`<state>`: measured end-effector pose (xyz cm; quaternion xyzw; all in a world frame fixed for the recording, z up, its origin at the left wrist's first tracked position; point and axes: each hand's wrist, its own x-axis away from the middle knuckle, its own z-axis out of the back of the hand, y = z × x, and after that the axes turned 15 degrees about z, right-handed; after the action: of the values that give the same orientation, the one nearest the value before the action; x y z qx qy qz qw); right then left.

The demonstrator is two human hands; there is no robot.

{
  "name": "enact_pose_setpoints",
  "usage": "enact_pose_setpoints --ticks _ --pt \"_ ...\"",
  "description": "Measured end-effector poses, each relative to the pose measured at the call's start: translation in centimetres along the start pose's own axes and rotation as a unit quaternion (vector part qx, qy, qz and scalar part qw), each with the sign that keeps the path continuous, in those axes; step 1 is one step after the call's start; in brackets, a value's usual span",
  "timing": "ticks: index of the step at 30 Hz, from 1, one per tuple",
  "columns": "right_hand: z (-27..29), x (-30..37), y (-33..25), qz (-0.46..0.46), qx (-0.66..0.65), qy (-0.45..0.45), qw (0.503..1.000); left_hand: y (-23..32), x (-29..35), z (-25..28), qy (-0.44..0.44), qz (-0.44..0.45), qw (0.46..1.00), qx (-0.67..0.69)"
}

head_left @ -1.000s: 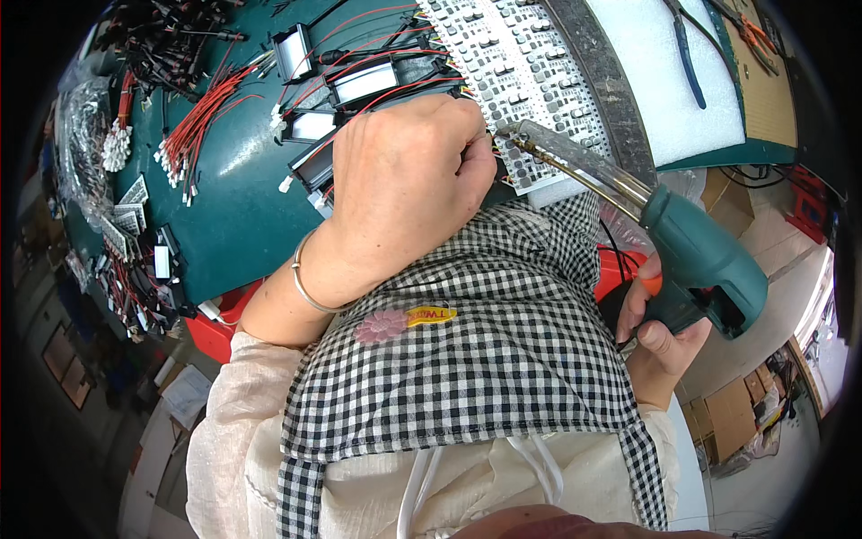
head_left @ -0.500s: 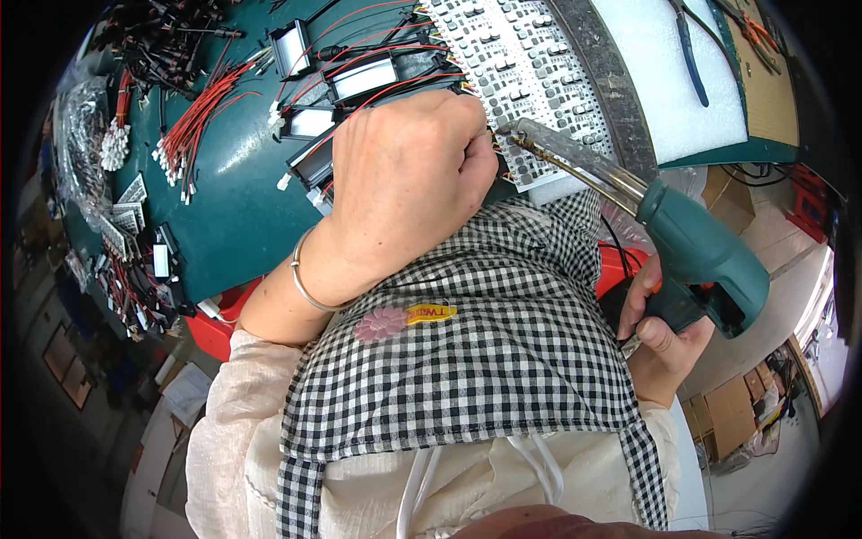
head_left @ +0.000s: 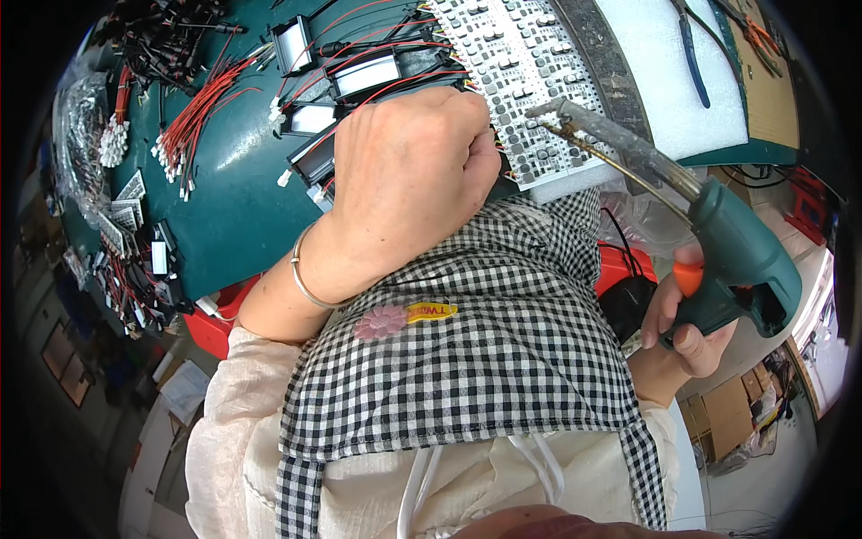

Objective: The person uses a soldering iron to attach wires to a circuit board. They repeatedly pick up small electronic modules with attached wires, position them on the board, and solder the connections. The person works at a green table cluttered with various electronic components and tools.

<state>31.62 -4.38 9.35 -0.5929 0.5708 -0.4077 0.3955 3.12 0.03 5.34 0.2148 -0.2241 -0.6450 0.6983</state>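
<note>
My left hand (head_left: 409,171) is closed, its back toward me, over the near left edge of a white circuit board panel (head_left: 525,54) covered with small grey parts. Its fingertips are hidden, so what they pinch cannot be seen. In my right hand (head_left: 696,340) is a green soldering gun (head_left: 745,238) with an orange trigger. A thin metal feed tube runs along its barrel to the tip, which hovers above the panel's near right part. Red and black wires lead from the panel's left edge to several black-framed modules (head_left: 368,75) beside my left hand.
Red wires with white plugs (head_left: 184,135) and a black cable heap (head_left: 166,36) lie on the green table (head_left: 229,211). A dark curved bar (head_left: 611,72) borders the panel. Beyond it, blue-handled pliers (head_left: 691,63) rest on white foam (head_left: 651,54), and orange-handled cutters (head_left: 759,40) on cardboard.
The soldering gun in my right hand has moved right and slightly down, its tip shifting away from my left hand. My left hand stays almost still.
</note>
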Motion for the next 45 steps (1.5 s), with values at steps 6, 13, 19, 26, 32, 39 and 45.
enact_pose_setpoints --ticks 6,13,19,26,32,39,45 --pt "-0.7 0.6 -0.1 -0.016 0.038 0.031 0.999 0.0 -0.1 0.2 -0.011 0.001 1.0 -0.002" --pt "-1.0 0.9 -0.4 -0.038 0.058 0.032 0.997 -0.1 -0.1 0.2 -0.028 -0.005 1.0 0.004" --pt "-0.9 0.9 -0.6 -0.071 0.06 0.021 0.995 0.1 0.1 0.1 -0.022 -0.004 1.0 -0.01" --pt "-0.5 1.1 -0.2 -0.078 0.06 0.009 0.995 0.0 -0.2 0.5 -0.034 -0.002 0.999 -0.008" --pt "-1.1 1.2 -0.4 -0.088 0.119 0.009 0.989 0.0 0.2 0.0 -0.023 -0.003 1.0 -0.005" --pt "-3.2 1.5 -0.1 -0.041 0.236 0.051 0.97 0.1 0.4 -0.1 -0.004 -0.006 1.0 -0.017" --pt "-2.3 1.3 0.0 -0.014 0.209 0.016 0.978 0.4 0.4 -0.1 -0.003 -0.005 1.0 -0.02"
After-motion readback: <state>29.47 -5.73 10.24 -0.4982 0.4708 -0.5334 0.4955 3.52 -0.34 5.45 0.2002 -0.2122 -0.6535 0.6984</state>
